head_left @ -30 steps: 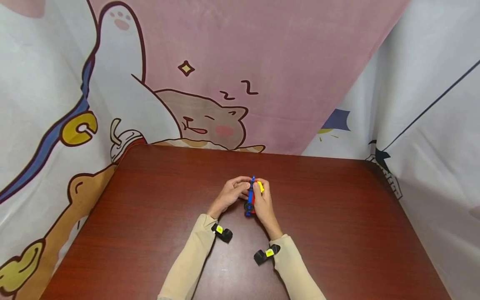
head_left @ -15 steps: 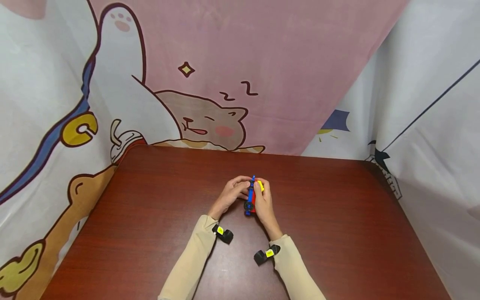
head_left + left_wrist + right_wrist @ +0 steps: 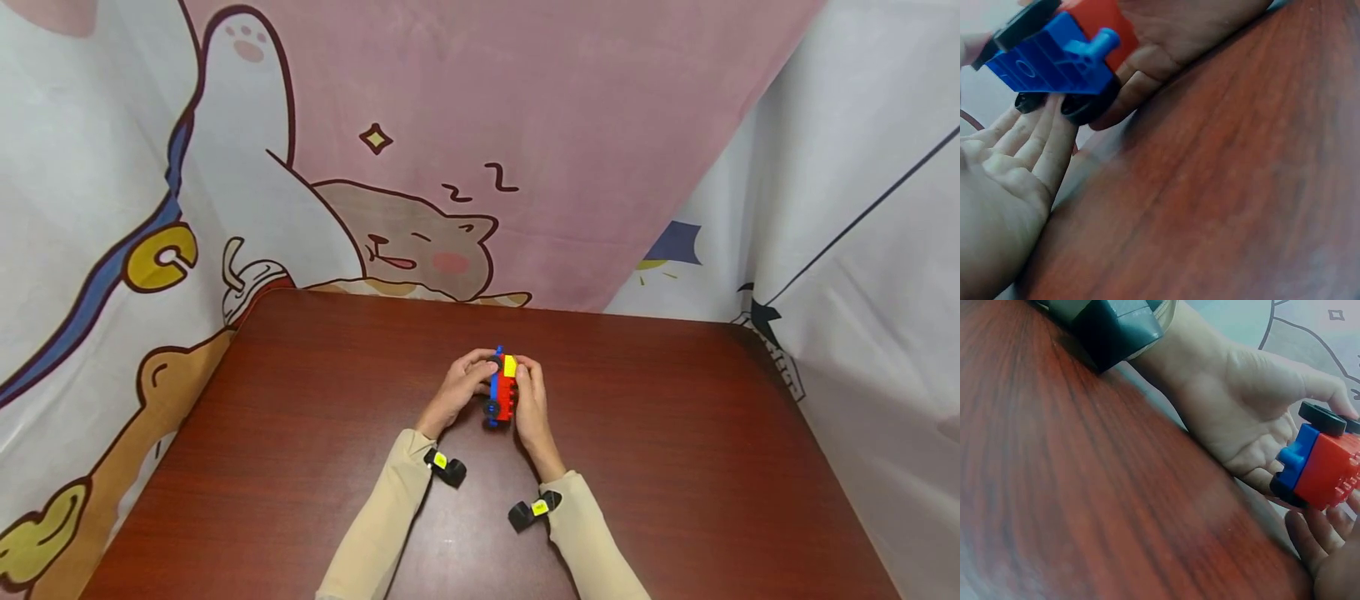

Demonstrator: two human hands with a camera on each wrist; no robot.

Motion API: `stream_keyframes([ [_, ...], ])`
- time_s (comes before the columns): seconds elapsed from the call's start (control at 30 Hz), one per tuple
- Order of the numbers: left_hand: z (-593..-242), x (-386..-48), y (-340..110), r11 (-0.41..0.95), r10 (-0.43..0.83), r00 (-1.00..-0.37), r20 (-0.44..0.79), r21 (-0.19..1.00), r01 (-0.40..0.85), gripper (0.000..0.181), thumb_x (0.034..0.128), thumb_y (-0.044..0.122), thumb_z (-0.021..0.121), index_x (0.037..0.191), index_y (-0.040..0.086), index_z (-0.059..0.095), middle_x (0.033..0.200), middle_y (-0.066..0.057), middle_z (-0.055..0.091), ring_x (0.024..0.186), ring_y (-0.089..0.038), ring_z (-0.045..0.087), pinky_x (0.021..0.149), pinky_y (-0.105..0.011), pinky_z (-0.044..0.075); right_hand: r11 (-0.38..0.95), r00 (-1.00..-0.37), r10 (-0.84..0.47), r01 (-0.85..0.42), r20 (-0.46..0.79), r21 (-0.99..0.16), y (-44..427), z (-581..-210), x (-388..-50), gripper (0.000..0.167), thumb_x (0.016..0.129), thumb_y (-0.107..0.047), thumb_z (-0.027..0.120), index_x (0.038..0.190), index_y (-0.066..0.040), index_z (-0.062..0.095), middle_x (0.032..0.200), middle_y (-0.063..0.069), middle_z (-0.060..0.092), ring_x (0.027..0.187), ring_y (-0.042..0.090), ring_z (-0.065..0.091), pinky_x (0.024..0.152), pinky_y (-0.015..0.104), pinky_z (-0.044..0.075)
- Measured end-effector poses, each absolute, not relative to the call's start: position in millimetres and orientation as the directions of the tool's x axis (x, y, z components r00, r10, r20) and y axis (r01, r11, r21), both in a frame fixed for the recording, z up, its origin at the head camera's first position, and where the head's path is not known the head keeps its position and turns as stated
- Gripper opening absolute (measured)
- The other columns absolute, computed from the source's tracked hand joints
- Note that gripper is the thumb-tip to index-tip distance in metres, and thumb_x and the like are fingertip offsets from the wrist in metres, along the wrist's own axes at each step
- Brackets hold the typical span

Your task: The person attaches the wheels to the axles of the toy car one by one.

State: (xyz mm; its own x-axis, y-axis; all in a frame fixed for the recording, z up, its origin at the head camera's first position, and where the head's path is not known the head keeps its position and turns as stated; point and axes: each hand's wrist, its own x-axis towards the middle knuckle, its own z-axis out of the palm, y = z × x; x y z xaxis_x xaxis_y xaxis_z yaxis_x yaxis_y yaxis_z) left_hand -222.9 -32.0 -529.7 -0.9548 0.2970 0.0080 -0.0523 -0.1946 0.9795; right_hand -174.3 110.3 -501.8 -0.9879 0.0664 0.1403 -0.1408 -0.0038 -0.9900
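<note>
A toy car of building blocks [image 3: 504, 398] is held up between both hands, with a blue chassis, black wheels, red studded bricks and a yellow brick [image 3: 510, 366] at its far end. My left hand [image 3: 455, 393] pinches it from the left, thumb by a far wheel and fingers stretched under the wheels in the left wrist view. On the right side, my right hand [image 3: 532, 410] holds the red part; its thumb lies along the edge near the yellow brick. Its curled fingers [image 3: 1310, 540] show below the car in the right wrist view. The yellow brick is hidden in both wrist views.
A reddish-brown wooden table [image 3: 675, 450] lies under the hands. Behind it hangs a curtain [image 3: 585, 142] with cartoon cats. Black wrist devices [image 3: 447, 469] with yellow labels sit at both beige sleeves.
The car has been rolled so its red and yellow top faces up more. My right thumb has shifted from over the car to its right edge. The left hand barely moved.
</note>
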Motion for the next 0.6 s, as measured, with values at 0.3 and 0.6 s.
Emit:
stream_keyframes([
  [0.3,-530.3,-222.4,-31.4,-0.327,0.234,-0.972,0.031,0.944,-0.049,0.04,0.1012,0.013,0.051,0.133,-0.011,0.049,0.109,-0.001,0.065,0.092,-0.007,0.065,0.083,-0.024,0.055,-0.049,-0.988,0.078,-0.138,0.134,-0.989,109.1,-501.9,-174.6,0.016,0.102,-0.006,0.04,0.101,0.008,0.048,0.089,-0.001,0.051,0.077,0.007,0.053,0.069,0.022,0.047],
  [0.6,-530.0,-222.6,-31.7,-0.329,0.259,-0.965,0.029,0.942,-0.06,0.039,0.1008,0.02,0.05,0.131,-0.005,0.052,0.1,0.003,0.067,0.087,-0.01,0.065,0.079,-0.023,0.054,-0.105,-0.992,-0.033,-0.114,0.118,-0.988,109.1,-503.7,-175.0,0.006,0.098,0.001,0.043,0.094,0.001,0.047,0.083,-0.002,0.052,0.07,0.01,0.054,0.069,0.029,0.05],
])
